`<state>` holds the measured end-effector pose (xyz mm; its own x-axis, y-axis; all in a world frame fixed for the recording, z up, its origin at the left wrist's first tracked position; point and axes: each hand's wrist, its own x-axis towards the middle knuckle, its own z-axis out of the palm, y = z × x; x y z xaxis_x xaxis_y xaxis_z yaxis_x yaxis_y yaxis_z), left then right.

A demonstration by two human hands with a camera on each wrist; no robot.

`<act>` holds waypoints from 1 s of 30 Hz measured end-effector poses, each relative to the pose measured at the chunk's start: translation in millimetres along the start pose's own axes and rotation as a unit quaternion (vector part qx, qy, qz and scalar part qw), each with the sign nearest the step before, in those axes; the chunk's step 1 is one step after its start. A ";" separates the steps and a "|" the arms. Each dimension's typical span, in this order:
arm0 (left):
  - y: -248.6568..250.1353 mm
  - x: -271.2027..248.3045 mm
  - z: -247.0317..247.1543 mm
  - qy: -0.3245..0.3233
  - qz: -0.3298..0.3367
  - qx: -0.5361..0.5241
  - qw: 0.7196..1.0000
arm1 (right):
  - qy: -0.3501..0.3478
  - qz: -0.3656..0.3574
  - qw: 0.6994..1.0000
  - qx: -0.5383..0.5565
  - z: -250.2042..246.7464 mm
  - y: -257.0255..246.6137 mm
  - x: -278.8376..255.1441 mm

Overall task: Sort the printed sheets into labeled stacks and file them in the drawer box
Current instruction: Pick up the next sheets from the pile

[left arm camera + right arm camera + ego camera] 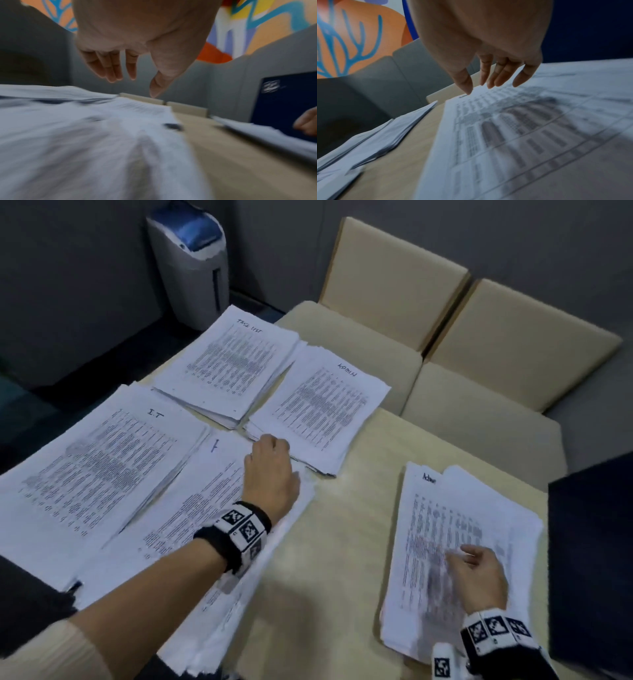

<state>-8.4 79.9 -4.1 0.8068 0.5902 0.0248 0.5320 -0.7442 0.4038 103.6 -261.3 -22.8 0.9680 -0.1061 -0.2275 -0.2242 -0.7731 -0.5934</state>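
Note:
Several stacks of printed sheets lie on the beige table point(346, 529). At the back are a stack marked TASK LIST point(226, 361) and one marked ADMIN point(318, 409). On the left is a stack marked I.T point(92, 474), with another stack point(185, 529) beside it. My left hand point(270, 445) hovers over that stack's far end, its fingers point(111, 73) hanging loose and holding nothing. At the right lies a pile point(445, 529) whose top sheet is marked Admin. My right hand point(459, 556) is just above its top sheet point(522, 128), with relaxed fingers point(500, 77) gripping nothing.
Two beige padded chairs point(394, 278) point(513, 337) stand against the table's far edge. A grey and blue bin-like machine point(191, 265) stands on the floor at the back left. A dark blue object point(589, 559) borders the right pile. Bare tabletop shows between the left and right stacks.

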 end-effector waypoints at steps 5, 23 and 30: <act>119.0 -25.0 64.2 -0.170 0.031 -0.103 0.980 | -0.002 0.047 0.998 -0.034 -38.2 40.7 32.7; 201.8 -39.1 110.7 -0.175 -0.045 -0.073 0.981 | -0.044 0.065 0.988 0.135 -74.1 95.8 89.1; 189.9 -32.4 112.1 -0.137 -0.031 -0.115 0.983 | -0.021 0.076 0.969 0.233 -99.6 96.1 69.9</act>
<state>95.2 -115.5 -30.7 0.8305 0.5023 -0.2407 0.5353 -0.6004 0.5940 161.0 -405.3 -18.8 0.9162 -0.1643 -0.3656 -0.4008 -0.3821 -0.8327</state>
